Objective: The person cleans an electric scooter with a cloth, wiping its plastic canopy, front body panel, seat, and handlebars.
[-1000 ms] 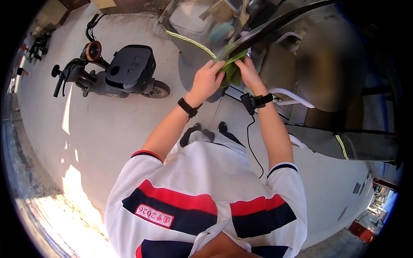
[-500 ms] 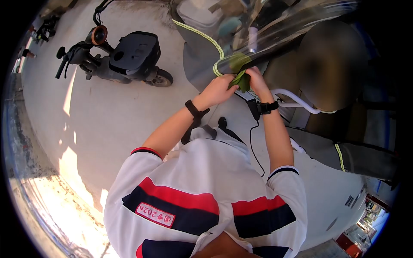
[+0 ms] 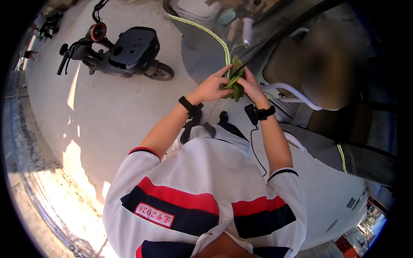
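Note:
In the head view, a crumpled green cloth point(image 3: 236, 91) is pinched between my two hands. My left hand point(image 3: 215, 84) grips its left side, with the fingers closed and the thumb on its front. My right hand point(image 3: 252, 86) closes on its right side. The cloth lies against the dark edging point(image 3: 275, 38) of a clear plastic sheet, where yellow-green reflective trim point(image 3: 206, 32) on a grey cover point(image 3: 198, 60) runs down to it. Whether the cloth wraps right around that edge is hidden by my fingers. Both wrists wear black bands.
A black electric scooter point(image 3: 133, 47) with a rear box stands to the left. On the right are a vehicle's brown seat point(image 3: 279, 64), a white curved bar point(image 3: 301, 96) and a blurred dark round shape point(image 3: 331, 64). A thin cable point(image 3: 254, 146) hangs from my right wrist.
Both hands have come slightly lower with the green cloth, and more of it shows. My left fingers have shifted upward along it. The clear sheet's dark edge looks more distinct.

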Available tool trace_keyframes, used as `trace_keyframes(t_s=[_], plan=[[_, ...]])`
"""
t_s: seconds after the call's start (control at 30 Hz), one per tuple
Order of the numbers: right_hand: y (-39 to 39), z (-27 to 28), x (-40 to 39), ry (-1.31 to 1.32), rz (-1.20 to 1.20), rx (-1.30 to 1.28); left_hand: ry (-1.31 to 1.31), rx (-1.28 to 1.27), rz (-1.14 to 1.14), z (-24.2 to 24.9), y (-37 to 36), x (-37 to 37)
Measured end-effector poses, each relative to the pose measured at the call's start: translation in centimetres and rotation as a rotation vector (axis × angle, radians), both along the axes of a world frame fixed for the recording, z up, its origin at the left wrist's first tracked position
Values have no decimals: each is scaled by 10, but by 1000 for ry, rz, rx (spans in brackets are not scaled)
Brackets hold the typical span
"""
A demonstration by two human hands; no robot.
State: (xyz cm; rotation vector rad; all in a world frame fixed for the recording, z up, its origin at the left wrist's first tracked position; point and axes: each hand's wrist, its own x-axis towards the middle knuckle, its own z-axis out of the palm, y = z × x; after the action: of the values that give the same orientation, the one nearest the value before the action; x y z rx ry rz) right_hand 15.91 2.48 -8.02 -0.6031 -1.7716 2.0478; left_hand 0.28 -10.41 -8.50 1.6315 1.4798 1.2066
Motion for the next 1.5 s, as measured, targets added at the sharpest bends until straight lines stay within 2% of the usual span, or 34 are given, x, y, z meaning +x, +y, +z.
trace_keyframes(t_s=[0.07,0.17,0.27,0.33,0.43,0.6,0.77,0.87,1.07,1.17,1.2,1.3,1.4,1.5], plan=[[2,-3,5,-6,-24,-50,-39,-32,-87,-1,4,0],[6,-1,12,-44,-46,4,-47,-84,-164,3,9,5],[17,-29,16,-98,-78,177,-37,-96,-193,-1,12,14],[16,-26,15,-96,-98,224,20,-51,-164,-9,12,19],[16,-11,9,-143,-103,320,67,19,3,-18,13,27],[17,-5,-7,-200,-148,440,191,-32,309,-25,2,24],[19,-7,-25,-131,-204,636,272,-30,549,-23,-12,2],[21,0,-36,-46,-285,602,308,-9,664,-13,-17,-19],[15,39,-61,63,-408,692,348,47,837,10,-21,-59],[28,34,-75,201,-551,860,348,37,891,14,-24,-83],[31,40,-79,200,-587,988,358,53,904,18,-24,-90],[31,58,-79,-6,-724,1252,377,97,925,23,-17,-107],[39,72,-84,52,-617,841,459,102,951,26,-5,-118],[54,74,-89,143,-674,597,606,62,983,29,6,-130]])
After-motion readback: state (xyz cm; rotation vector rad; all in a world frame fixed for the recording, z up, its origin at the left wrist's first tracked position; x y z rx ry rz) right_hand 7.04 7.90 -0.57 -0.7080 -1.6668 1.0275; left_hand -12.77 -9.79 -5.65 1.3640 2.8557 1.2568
